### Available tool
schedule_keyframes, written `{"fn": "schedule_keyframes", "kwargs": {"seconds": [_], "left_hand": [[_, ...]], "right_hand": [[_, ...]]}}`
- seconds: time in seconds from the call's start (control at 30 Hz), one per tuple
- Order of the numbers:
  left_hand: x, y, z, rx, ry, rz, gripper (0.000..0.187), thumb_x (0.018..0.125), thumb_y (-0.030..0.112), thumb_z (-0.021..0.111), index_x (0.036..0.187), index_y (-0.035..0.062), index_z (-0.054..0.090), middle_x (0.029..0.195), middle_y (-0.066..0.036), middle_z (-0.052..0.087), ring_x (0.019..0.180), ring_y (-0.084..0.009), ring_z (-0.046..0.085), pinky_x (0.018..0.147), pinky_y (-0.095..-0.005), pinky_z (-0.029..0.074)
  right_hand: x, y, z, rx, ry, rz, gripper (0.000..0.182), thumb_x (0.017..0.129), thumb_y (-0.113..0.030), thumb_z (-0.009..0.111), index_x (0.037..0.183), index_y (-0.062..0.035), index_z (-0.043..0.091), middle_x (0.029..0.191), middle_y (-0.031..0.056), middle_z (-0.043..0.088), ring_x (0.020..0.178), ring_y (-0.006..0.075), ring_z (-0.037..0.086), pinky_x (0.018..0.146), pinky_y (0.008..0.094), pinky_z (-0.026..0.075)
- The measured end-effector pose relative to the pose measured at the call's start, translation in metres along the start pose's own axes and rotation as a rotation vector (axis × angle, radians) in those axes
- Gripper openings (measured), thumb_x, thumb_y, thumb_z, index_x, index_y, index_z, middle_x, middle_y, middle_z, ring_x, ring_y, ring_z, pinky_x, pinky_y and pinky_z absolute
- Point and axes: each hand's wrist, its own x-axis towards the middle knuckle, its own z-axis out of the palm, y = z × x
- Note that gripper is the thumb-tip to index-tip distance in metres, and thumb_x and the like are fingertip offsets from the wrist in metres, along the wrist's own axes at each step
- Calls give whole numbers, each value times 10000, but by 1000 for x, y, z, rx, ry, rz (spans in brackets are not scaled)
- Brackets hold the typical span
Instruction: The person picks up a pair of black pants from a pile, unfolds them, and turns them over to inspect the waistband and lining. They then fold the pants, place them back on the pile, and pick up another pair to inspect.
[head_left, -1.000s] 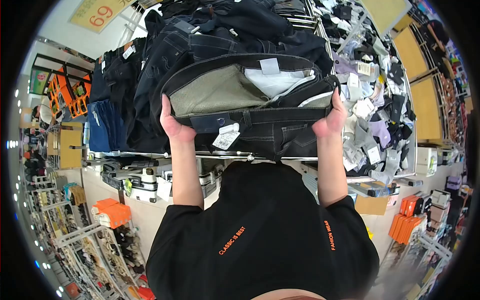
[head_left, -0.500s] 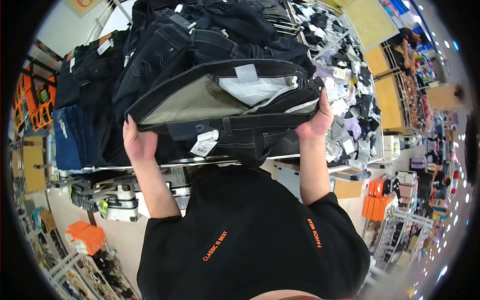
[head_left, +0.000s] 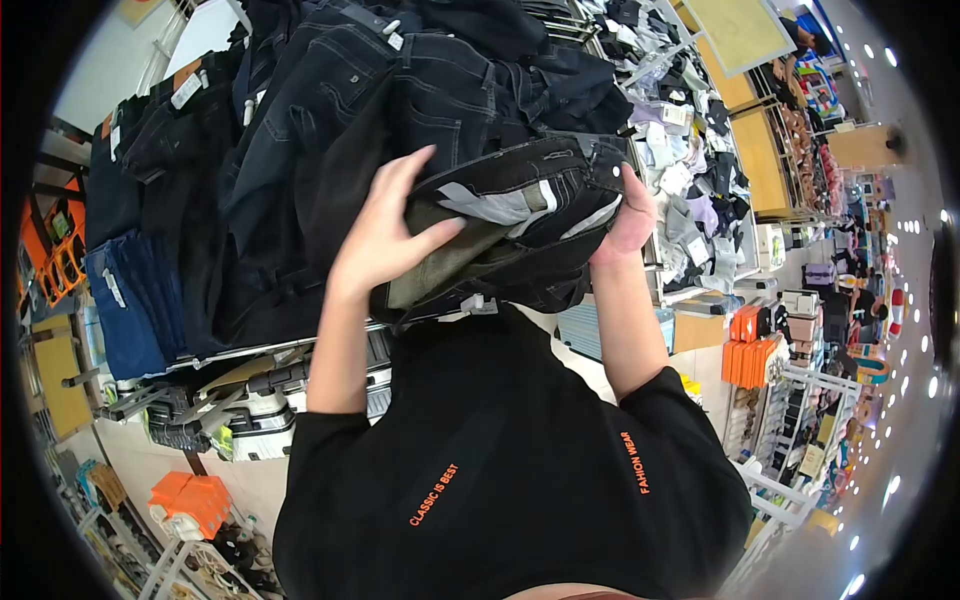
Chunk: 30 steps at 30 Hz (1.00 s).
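Observation:
A pair of black jeans point(head_left: 560, 165) is held up in front of me, its waistband bunched and partly folded. The grey-green inside and a pale pocket lining show through the waist opening. My right hand point(head_left: 628, 225) grips the waistband at its right end, beside the metal button. My left hand point(head_left: 385, 235) is at the other side of the waist, fingers stretched out and thumb apart, over the opening. A white tag point(head_left: 480, 303) hangs low on the jeans, near my shirt. Beneath lies a heap of dark jeans point(head_left: 330, 110).
Folded blue jeans point(head_left: 135, 300) lie at the table's left corner. To the right is a bin of loose socks and small garments point(head_left: 690, 190). Suitcases point(head_left: 255, 420) stand below the table edge. Orange crates point(head_left: 190, 500) sit on the floor at lower left.
My left hand has let go of the waistband's left end and moved right, towards my right hand. The stretched waist has collapsed and folded. My right hand keeps its grip.

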Motion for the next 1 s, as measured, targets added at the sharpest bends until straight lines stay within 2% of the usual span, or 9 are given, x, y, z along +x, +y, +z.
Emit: {"fn": "schedule_keyframes", "kwargs": {"seconds": [0.03, 0.1, 0.13, 0.27, 0.37, 0.5, 0.53, 0.63, 1.0], "left_hand": [[5, -5, 13, -106, 28, 21, 533, 861, 179, 713, 1325, 16, 507, 1067, -67, 625, 929, -143, 576, 848, -303, 467], [7, -19, 21, -546, -302, -373, 302, 913, 210, 673, 1124, -2, 631, 889, -15, 633, 816, -81, 535, 767, -252, 452], [2, -18, 22, -689, -247, -360, 216, 988, 198, 590, 940, -3, 653, 797, 50, 598, 763, -30, 482, 711, -214, 420], [-20, -23, 17, -821, -97, -299, 319, 1053, 248, 471, 858, 23, 585, 774, 80, 501, 750, -23, 417, 688, -212, 403], [-27, -9, 8, -836, -11, -327, 341, 1063, 262, 443, 853, 26, 573, 770, 82, 481, 755, -19, 396, 687, -212, 398], [-32, 3, 0, -827, -67, -369, 127, 941, 142, 654, 918, 19, 629, 805, 52, 591, 738, -17, 487, 655, -224, 434], [-31, 11, -4, -894, -93, -367, 244, 808, 75, 778, 1001, -11, 658, 892, -2, 673, 788, -44, 580, 705, -234, 490], [-28, 15, -11, -762, -142, -300, 370, 750, 63, 822, 1063, -38, 654, 965, -36, 697, 863, -71, 618, 790, -242, 514], [-24, 5, -10, -1175, -140, -423, 465, 674, -36, 792, 1113, -43, 640, 1007, -71, 699, 872, -109, 650, 837, -281, 529]], "right_hand": [[0, 4, 1, -5, -5, 14, 347, 939, -211, 523, 1149, 45, 626, 1153, 200, 672, 1043, 353, 655, 961, 479, 498], [5, 8, 2, -7, -62, 59, 338, 944, -216, 515, 1137, 35, 635, 1144, 196, 676, 1029, 357, 657, 961, 475, 496], [10, 6, 1, -49, -2, 22, 338, 948, -222, 511, 1129, 32, 641, 1140, 199, 677, 1030, 361, 657, 963, 478, 495], [20, 7, 4, -83, -36, 13, 314, 956, -217, 518, 1097, 20, 669, 1103, 181, 697, 1005, 338, 672, 940, 470, 511], [25, 13, 4, -110, 0, 3, 291, 957, -201, 520, 1065, 17, 682, 1066, 170, 710, 968, 334, 685, 918, 464, 524], [30, 17, 6, -103, -12, 35, 283, 959, -192, 522, 1059, 22, 679, 1061, 170, 710, 950, 326, 690, 902, 455, 534], [31, 17, 8, -105, -5, 29, 281, 960, -188, 522, 1058, 24, 677, 1058, 169, 710, 942, 323, 692, 895, 451, 538], [34, 19, 10, -152, 54, -37, 267, 960, -167, 520, 1054, 34, 669, 1036, 160, 712, 907, 302, 698, 868, 430, 553], [39, 13, 11, -119, 27, 1, 263, 971, -157, 521, 1082, 42, 653, 1061, 163, 704, 942, 311, 686, 889, 434, 545]]}}
